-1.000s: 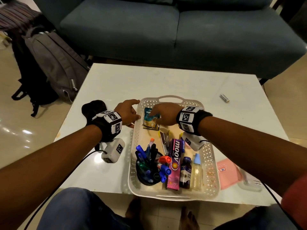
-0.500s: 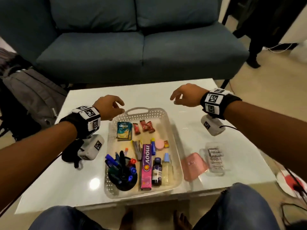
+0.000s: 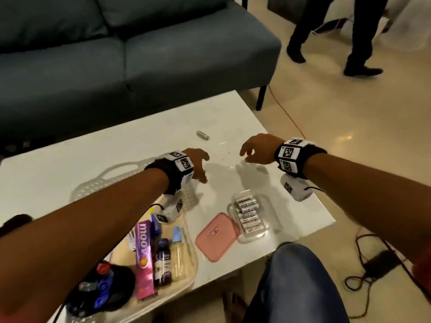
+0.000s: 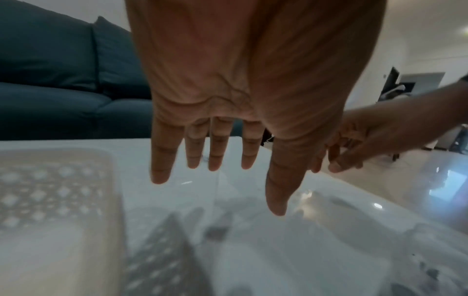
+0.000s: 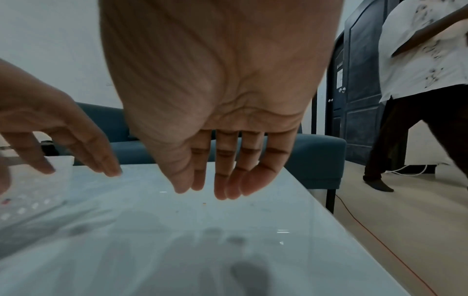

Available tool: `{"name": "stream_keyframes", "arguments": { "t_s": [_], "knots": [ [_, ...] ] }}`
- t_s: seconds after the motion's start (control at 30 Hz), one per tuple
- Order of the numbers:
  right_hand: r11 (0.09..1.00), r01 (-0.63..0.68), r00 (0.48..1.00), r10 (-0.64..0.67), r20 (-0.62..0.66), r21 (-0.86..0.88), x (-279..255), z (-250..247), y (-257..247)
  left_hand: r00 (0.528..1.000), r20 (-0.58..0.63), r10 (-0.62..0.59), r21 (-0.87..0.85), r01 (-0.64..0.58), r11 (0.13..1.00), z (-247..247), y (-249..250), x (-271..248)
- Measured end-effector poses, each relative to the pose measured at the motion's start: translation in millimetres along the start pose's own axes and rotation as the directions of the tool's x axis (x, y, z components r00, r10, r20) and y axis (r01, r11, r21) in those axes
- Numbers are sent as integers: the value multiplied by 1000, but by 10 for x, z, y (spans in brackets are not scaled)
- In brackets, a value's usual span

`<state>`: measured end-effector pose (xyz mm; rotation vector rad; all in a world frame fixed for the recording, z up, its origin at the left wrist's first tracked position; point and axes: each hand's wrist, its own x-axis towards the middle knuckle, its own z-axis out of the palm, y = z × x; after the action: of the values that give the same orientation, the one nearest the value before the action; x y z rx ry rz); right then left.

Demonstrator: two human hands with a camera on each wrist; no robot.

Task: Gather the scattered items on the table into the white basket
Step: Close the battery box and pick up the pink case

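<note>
The white basket (image 3: 116, 169) lies on the table's left part, partly under my left forearm, and holds a pink moov tube (image 3: 144, 257), a dark bottle (image 3: 163, 262), a blue-capped bottle (image 3: 178, 252) and a black pen cup (image 3: 105, 287). My left hand (image 3: 204, 169) hovers just right of the basket with straight fingers (image 4: 162, 172), holding nothing. A hand's width to its right, my right hand (image 3: 246, 156) hangs relaxed and empty, fingers (image 5: 222, 186) above the bare tabletop. Beyond both hands lies a small battery (image 3: 202, 134). A pink case (image 3: 217, 236) and a clear box of batteries (image 3: 249, 215) sit near the front edge.
A blue-grey sofa (image 3: 116, 66) runs behind the white table (image 3: 268, 127). A person (image 3: 359, 31) in dark trousers walks on the floor at the far right. Cables (image 3: 363, 271) lie on the floor by the table's right edge. My knee (image 3: 298, 287) is at the front.
My right hand left the packet in the basket and moved right over the table. My left hand crossed from the basket's left rim to its right side. The head view swung right.
</note>
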<state>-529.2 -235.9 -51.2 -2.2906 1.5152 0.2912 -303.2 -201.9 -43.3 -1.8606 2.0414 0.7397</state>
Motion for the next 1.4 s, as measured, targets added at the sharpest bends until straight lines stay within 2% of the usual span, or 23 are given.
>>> {"name": "stream_keyframes", "arguments": {
  "t_s": [0.13, 0.27, 0.37, 0.53, 0.67, 0.8, 0.9, 1.0, 1.07, 1.13, 1.27, 1.4],
  "knots": [
    [999, 45, 998, -46, -46, -21, 558, -31, 55, 999, 52, -13, 61, 10, 998, 239, 16, 496],
    [990, 139, 988, -140, -59, -18, 1285, -152, -162, 1000, 6, 10, 60, -10, 998, 313, 116, 450],
    [977, 214, 975, -214, -56, -11, 1669, -199, -422, 999, -32, 4, -13, -4, 1000, 408, 141, 456],
    [969, 238, 971, -238, 4, -70, 1852, -48, -671, 999, -52, -7, 10, 7, 1000, 427, 162, 544],
    [987, 157, 980, -158, -124, -23, 1603, 68, -520, 996, -89, -24, -24, 22, 999, 463, 139, 548],
    [995, 100, 995, -99, -18, 24, 1010, 94, -219, 996, -85, -41, -47, 37, 998, 428, 133, 409],
    [992, 118, 992, -120, 45, 45, 434, 115, -51, 998, -22, -51, -82, 49, 995, 361, 194, 281],
    [975, 170, 985, -165, -45, 147, -76, 100, -21, 998, -15, -61, -185, 57, 981, 341, 236, 162],
    [955, 215, 976, -205, -67, 203, -372, 96, -101, 996, 11, -92, -284, 91, 954, 360, 298, 31],
    [942, 253, 967, -254, -21, 220, -593, 122, -208, 996, 58, -73, -423, 90, 902, 401, 369, -114],
    [940, 318, 940, -330, 88, 126, -839, 279, -363, 992, 128, -14, -570, 85, 817, 561, 502, -434],
    [936, 351, 933, -353, 77, 32, -901, 421, -399, 987, 158, 3, -617, 96, 781, 750, 591, -607]
  ]
}}
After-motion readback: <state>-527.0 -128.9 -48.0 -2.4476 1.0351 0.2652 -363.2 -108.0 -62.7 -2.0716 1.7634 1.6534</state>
